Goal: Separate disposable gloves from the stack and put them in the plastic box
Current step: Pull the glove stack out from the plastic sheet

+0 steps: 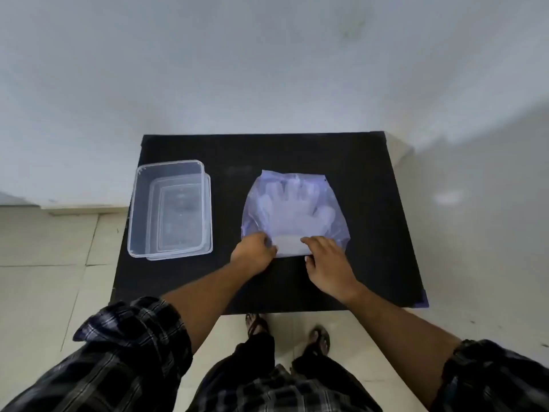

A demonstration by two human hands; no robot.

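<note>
A stack of thin clear disposable gloves (294, 212) lies flat inside a bluish plastic bag on the black table (371, 179), fingers pointing away from me. My left hand (255, 251) pinches the near left edge of the stack. My right hand (326, 260) rests on the near right edge, fingers bent onto the white cuff strip (289, 245). A clear plastic box (169, 209) stands open at the table's left side, with what looks like its lid tucked under it.
The black table stands against a pale wall. Tiled floor lies to the left and below, where my sandalled feet (318, 337) show under the table's near edge. Bare table surface lies between the box and the gloves.
</note>
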